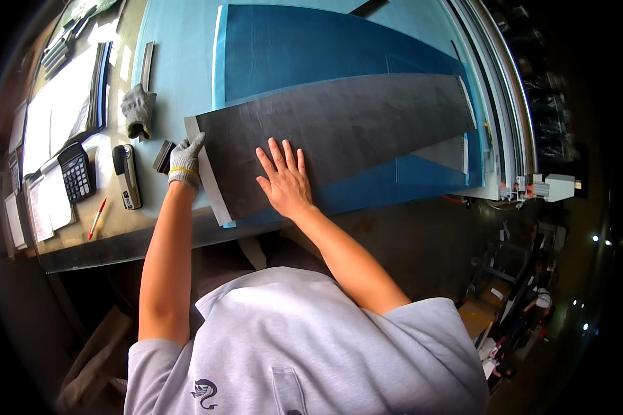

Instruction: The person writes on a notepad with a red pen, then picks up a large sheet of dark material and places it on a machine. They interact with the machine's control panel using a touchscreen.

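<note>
A long dark grey sheet [353,117] lies at a slant across a blue sheet [291,48] on the table. A pale strip [214,176] runs along its left end. My right hand [285,180] is bare and rests flat on the dark sheet with its fingers spread. Over my left hand [185,162] is a grey knit glove with a yellow band. Its fingers are curled around a small dark flat-edged block [163,156], and the thumb side meets the pale strip. The gloved fingertips are partly hidden.
Left on the table [124,228] are a loose grey glove [139,111], a metal strip [147,66], a stapler [126,176], a calculator [76,171], a red-and-white pen [97,218] and an open folder of papers [62,104]. A metal rail [509,83] borders the right side.
</note>
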Demonstrator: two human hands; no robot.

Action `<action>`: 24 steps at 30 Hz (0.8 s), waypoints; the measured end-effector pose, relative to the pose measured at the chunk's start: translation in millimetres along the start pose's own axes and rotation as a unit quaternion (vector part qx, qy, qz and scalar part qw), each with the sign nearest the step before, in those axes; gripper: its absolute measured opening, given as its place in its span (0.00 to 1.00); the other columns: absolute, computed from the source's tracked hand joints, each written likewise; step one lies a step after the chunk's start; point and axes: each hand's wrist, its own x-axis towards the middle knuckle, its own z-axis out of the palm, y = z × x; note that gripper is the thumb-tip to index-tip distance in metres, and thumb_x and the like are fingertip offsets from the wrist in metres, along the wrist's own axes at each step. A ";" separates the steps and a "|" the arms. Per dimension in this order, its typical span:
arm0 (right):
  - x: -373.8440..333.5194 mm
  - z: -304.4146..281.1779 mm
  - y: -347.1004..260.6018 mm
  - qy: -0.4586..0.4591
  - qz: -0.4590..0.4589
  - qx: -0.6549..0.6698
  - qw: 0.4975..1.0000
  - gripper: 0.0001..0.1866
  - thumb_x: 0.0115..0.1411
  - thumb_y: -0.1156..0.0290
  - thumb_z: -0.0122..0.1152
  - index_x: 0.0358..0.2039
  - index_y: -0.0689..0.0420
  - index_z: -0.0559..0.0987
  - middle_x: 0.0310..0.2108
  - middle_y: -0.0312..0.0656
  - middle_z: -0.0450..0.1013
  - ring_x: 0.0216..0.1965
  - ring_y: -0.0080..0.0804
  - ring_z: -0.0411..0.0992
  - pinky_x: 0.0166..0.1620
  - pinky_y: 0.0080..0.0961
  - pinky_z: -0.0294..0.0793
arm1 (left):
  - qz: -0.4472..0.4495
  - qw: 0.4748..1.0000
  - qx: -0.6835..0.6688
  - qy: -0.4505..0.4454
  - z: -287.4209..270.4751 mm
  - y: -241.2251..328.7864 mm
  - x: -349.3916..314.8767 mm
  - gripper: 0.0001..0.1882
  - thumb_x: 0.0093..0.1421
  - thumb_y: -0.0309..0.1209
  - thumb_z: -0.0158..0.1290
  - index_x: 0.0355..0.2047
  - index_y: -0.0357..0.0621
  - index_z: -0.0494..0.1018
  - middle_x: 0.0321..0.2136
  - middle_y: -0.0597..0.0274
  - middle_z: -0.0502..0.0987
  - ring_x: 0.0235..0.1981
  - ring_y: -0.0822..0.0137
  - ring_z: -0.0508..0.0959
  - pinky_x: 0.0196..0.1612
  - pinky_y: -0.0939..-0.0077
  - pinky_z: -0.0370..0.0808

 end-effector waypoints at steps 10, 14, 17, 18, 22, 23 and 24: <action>-2.3 -4.7 12.2 0.067 -0.004 0.189 0.980 0.35 0.62 0.60 0.61 0.68 0.48 0.62 0.71 0.45 0.53 0.71 0.50 0.49 0.71 0.47 0.46 | -0.053 0.996 0.034 -0.066 -17.1 -18.7 -23.5 0.11 0.56 0.27 0.64 0.38 0.37 0.78 0.30 0.63 0.81 0.29 0.68 0.79 0.35 0.71 0.77; -54.4 -4.6 30.0 0.261 0.406 0.407 0.776 0.19 0.59 0.60 0.69 0.41 0.60 0.72 0.39 0.44 0.71 0.39 0.38 0.74 0.46 0.33 0.75 | -0.164 0.978 -0.116 -0.060 -13.7 -9.7 -42.3 0.15 0.59 0.25 0.60 0.46 0.36 0.74 0.40 0.54 0.81 0.40 0.59 0.81 0.47 0.62 0.78; -71.9 -34.4 14.0 0.110 0.540 0.632 0.544 0.31 0.55 0.47 0.71 0.43 0.60 0.69 0.34 0.43 0.71 0.34 0.35 0.75 0.37 0.36 0.78 | -0.209 0.967 -0.128 -0.071 -25.0 -18.9 -44.5 0.21 0.58 0.29 0.61 0.50 0.37 0.71 0.42 0.51 0.80 0.41 0.56 0.81 0.50 0.58 0.78; -66.7 -47.5 9.3 0.100 0.521 0.698 0.480 0.27 0.54 0.48 0.73 0.34 0.57 0.70 0.34 0.44 0.72 0.31 0.35 0.74 0.35 0.39 0.80 | -0.202 0.969 -0.123 -0.074 -26.1 -21.6 -46.7 0.21 0.58 0.30 0.61 0.51 0.37 0.72 0.42 0.51 0.80 0.41 0.55 0.81 0.50 0.57 0.78; -55.1 -5.9 27.3 0.161 0.493 0.755 0.400 0.17 0.55 0.63 0.74 0.27 0.54 0.71 0.30 0.43 0.75 0.28 0.32 0.74 0.30 0.34 0.76 | -0.163 0.979 -0.094 -0.073 -27.9 -30.3 -55.3 0.21 0.58 0.30 0.60 0.51 0.37 0.72 0.42 0.51 0.81 0.41 0.54 0.81 0.50 0.57 0.78; -54.1 -0.6 30.4 0.175 0.496 0.747 0.405 0.16 0.56 0.66 0.74 0.25 0.54 0.71 0.29 0.42 0.75 0.27 0.31 0.74 0.29 0.33 0.75 | -0.150 0.982 -0.088 -0.068 -29.7 -33.1 -54.7 0.21 0.58 0.29 0.60 0.51 0.37 0.72 0.42 0.52 0.81 0.41 0.55 0.81 0.51 0.58 0.78; -53.5 -2.8 29.3 0.182 0.498 0.735 0.422 0.16 0.56 0.68 0.73 0.24 0.53 0.70 0.28 0.41 0.75 0.28 0.31 0.74 0.29 0.33 0.73 | -0.137 0.985 -0.083 -0.061 -32.8 -36.6 -54.0 0.20 0.58 0.28 0.60 0.50 0.37 0.72 0.42 0.52 0.81 0.42 0.56 0.81 0.51 0.59 0.77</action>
